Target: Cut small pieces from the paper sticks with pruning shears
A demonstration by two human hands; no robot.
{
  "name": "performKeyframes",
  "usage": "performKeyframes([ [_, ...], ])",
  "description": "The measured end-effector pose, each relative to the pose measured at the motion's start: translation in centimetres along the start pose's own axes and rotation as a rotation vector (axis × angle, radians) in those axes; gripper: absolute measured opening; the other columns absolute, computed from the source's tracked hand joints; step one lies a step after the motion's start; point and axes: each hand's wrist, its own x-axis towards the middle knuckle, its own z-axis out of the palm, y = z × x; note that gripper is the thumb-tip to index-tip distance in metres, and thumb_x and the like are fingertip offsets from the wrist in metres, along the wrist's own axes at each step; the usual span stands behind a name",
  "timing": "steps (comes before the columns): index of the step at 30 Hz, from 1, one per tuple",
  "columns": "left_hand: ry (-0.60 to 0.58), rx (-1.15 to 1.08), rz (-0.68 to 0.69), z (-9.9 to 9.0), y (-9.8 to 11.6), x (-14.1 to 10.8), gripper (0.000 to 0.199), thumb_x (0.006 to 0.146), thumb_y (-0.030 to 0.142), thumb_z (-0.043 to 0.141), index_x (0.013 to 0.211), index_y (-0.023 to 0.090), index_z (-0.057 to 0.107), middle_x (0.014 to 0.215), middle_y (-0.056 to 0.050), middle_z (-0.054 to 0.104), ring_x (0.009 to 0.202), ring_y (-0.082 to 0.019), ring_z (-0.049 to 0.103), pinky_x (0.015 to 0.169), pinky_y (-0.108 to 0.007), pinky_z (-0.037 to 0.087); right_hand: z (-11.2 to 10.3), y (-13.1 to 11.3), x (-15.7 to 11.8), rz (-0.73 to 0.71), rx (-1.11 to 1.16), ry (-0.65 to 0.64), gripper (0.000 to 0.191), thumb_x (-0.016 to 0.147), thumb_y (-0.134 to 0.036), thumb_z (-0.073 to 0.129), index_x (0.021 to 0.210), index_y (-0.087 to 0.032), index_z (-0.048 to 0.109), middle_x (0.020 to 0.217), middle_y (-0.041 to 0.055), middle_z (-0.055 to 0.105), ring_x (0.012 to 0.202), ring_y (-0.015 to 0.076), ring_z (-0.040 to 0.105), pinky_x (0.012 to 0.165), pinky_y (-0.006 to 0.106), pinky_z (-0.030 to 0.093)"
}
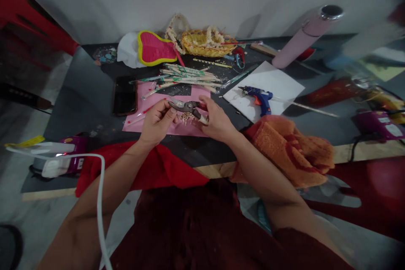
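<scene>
My right hand (218,119) is closed around the handles of a pair of pruning shears (189,106), whose blades point left. My left hand (158,121) is pinched shut at the blade tips; what its fingers hold is too small to make out. Beneath the shears, short pale cut pieces (182,117) lie on a sheet of pink paper (164,128). A thin white stick with red ends (139,119) rests on the paper, left of my left hand. Just beyond my hands is a pile of chopsticks (190,76), some with green-printed wrappers.
A phone (125,96) lies at the left. On white paper (284,82) to the right sits a blue glue gun (260,97). An orange towel (291,149) covers the front edge. Behind stand a wicker basket (199,48) and a pink flask (303,40). A white cable (100,194) crosses my left forearm.
</scene>
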Motion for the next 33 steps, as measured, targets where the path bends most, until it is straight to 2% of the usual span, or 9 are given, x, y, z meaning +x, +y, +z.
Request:
performKeyframes([
  [3, -0.010, 0.032, 0.018, 0.0, 0.0, -0.1, 0.020, 0.085, 0.036, 0.061, 0.080, 0.017, 0.057, 0.061, 0.002, 0.058, 0.052, -0.007, 0.051, 0.049, -0.019, 0.038, -0.3, -0.2, 0.0, 0.000, -0.154, -0.095, 0.075, 0.079, -0.034, 0.059, 0.144, -0.020, 0.025, 0.137, 0.0148, 0.045, 0.119, 0.0331, 0.046, 0.092, 0.051, 0.042],
  [5, -0.018, 0.060, 0.025, 0.0, 0.0, -0.2, 0.021, 0.085, 0.037, 0.061, 0.080, 0.017, 0.056, 0.061, 0.002, 0.058, 0.053, -0.007, 0.052, 0.049, -0.019, 0.038, -0.4, -0.3, -0.1, 0.002, -0.195, -0.115, 0.078, 0.076, -0.026, 0.057, 0.146, -0.021, 0.022, 0.136, 0.0144, 0.045, 0.118, 0.0333, 0.045, 0.089, 0.050, 0.042],
  [9, -0.024, 0.113, 0.041, 0.1, 0.2, -0.3, 0.020, 0.086, 0.037, 0.059, 0.082, 0.017, 0.057, 0.063, 0.001, 0.058, 0.055, -0.008, 0.053, 0.051, -0.019, 0.040, -0.2, -0.4, -0.2, 0.005, -0.242, -0.068, 0.080, 0.073, -0.020, 0.053, 0.146, -0.022, 0.021, 0.133, 0.0134, 0.046, 0.116, 0.0323, 0.043, 0.089, 0.050, 0.041],
  [16, -0.036, 0.190, 0.113, 0.3, 1.0, -0.5, 0.019, 0.087, 0.035, 0.058, 0.082, 0.017, 0.056, 0.066, 0.001, 0.058, 0.055, -0.007, 0.054, 0.052, -0.019, 0.041, 0.2, -0.5, -0.3, 0.014, -0.280, -0.031, 0.078, 0.078, -0.027, 0.052, 0.147, -0.024, 0.017, 0.133, 0.0133, 0.045, 0.115, 0.0337, 0.042, 0.089, 0.050, 0.040],
  [21, -0.022, 0.209, 0.103, 0.5, 0.9, -0.6, 0.020, 0.086, 0.038, 0.058, 0.082, 0.018, 0.056, 0.064, 0.002, 0.057, 0.055, -0.008, 0.053, 0.052, -0.020, 0.041, 0.2, -0.5, -0.1, 0.039, -0.265, -0.056, 0.071, 0.082, -0.039, 0.052, 0.145, -0.020, 0.025, 0.127, 0.0147, 0.052, 0.110, 0.0335, 0.049, 0.088, 0.048, 0.041],
  [28, 0.020, 0.307, 0.119, 0.7, 0.9, -1.0, 0.019, 0.089, 0.035, 0.053, 0.081, 0.018, 0.055, 0.060, 0.002, 0.054, 0.053, -0.009, 0.050, 0.052, -0.021, 0.038, -0.2, -1.2, -0.2, 0.063, -0.270, -0.101, 0.052, 0.085, -0.031, 0.048, 0.135, -0.019, 0.040, 0.113, 0.0128, 0.060, 0.102, 0.0302, 0.055, 0.086, 0.041, 0.043],
  [33, 0.034, 0.416, 0.133, 0.7, 1.3, -1.1, 0.025, 0.089, 0.027, 0.050, 0.067, 0.017, 0.053, 0.057, 0.002, 0.053, 0.052, -0.009, 0.047, 0.051, -0.021, 0.036, -0.2, -1.5, -0.3, 0.084, -0.291, -0.120, 0.048, 0.086, -0.028, 0.046, 0.133, -0.018, 0.042, 0.111, 0.0134, 0.062, 0.101, 0.0297, 0.057, 0.084, 0.040, 0.044],
])
